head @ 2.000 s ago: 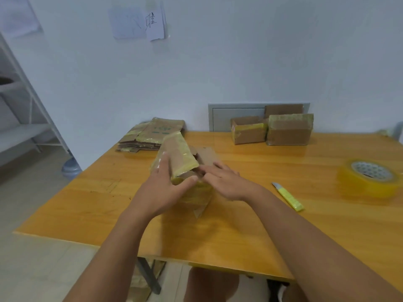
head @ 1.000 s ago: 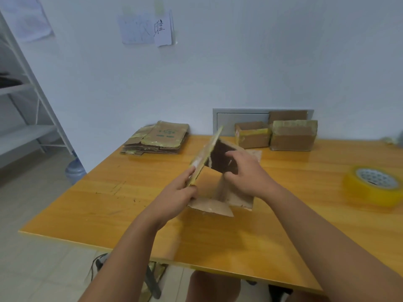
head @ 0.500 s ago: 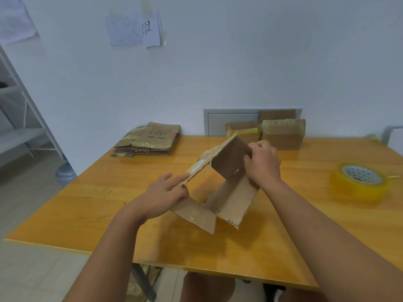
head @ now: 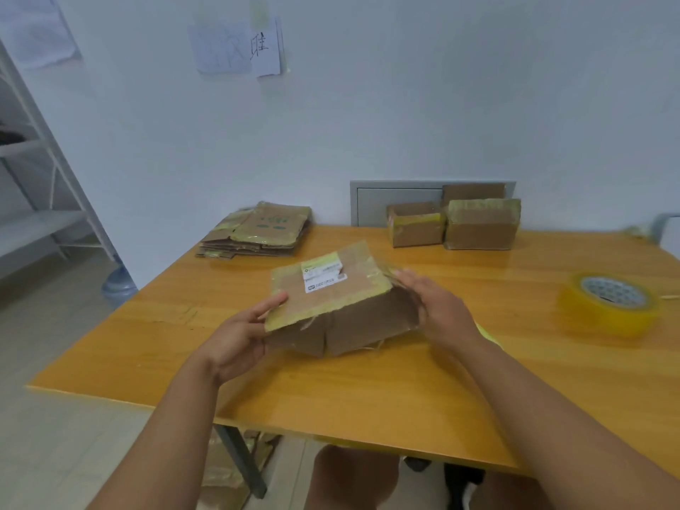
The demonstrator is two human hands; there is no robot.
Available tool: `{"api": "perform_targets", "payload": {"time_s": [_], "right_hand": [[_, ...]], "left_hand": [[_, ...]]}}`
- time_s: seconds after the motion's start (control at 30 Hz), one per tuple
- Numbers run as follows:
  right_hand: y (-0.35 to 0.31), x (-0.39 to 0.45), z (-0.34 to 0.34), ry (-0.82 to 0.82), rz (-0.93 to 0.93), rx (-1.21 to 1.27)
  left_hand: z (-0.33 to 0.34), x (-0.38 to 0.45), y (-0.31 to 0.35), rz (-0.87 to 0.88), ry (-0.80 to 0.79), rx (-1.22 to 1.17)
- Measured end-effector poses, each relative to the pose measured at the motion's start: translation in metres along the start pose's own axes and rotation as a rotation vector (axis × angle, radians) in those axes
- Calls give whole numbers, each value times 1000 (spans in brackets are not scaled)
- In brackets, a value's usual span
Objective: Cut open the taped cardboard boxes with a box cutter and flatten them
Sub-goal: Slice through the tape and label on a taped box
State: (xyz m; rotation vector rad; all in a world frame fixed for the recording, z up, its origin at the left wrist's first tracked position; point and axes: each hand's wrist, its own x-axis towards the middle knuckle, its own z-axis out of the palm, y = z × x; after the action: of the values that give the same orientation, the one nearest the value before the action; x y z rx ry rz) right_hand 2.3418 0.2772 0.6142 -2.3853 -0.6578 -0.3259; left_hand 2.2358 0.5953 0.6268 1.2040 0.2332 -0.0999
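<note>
A yellow tape roll [head: 609,304] lies on the wooden table [head: 368,392].

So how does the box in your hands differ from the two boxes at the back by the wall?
The box in hand is cut open, half collapsed and held off the table; the two back boxes stand squared up on the table, untouched. The held one bears a white label; none shows on those. All are brown cardboard with yellowish tape.

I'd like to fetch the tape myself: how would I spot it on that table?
Look at the orange wooden table, along its right side. The tape roll lies flat there alone, right of both hands; it is round and translucent yellow, unlike the brown cardboard boxes.
</note>
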Motion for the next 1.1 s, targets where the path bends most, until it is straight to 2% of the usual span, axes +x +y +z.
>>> {"api": "perform_targets", "payload": {"time_s": [0.1,0.23,0.3,0.37,0.4,0.47,0.53,0.6,0.67,0.8,0.83,0.97,1.1], "right_hand": [[8,-9,10,-190,-25,-83],[8,-10,19,-371,27,-299],[3,-10,23,-426,46,-391],[-1,-9,27,-464,66,-438],[-3,-8,29,-473,71,-447],[-8,-8,30,-490,66,-450],[-14,-10,30,-528,61,-443],[-17,-11,28,-579,71,-442],[-20,-9,22,-594,108,-436],[-34,13,27,-319,70,-470],[-36,20,34,-308,47,-432],[-36,37,65,-583,-12,-335],[-23,37,81,-617,-12,-358]], "left_hand": [[-11,0,5,-59,47,-16],[-9,6,4,-100,122,231],[-4,14,3,-74,261,541],[-3,28,-1,-55,451,1051],[1,35,-4,-40,494,1282],[15,48,-10,72,462,1485],[33,64,-18,175,332,1512],[45,79,-29,145,213,1539],[49,87,-41,98,166,1617],[43,92,-55,103,199,1687],[42,92,-55,92,189,1688],[35,93,-45,93,104,1601],[22,95,-36,147,104,1646]]}}
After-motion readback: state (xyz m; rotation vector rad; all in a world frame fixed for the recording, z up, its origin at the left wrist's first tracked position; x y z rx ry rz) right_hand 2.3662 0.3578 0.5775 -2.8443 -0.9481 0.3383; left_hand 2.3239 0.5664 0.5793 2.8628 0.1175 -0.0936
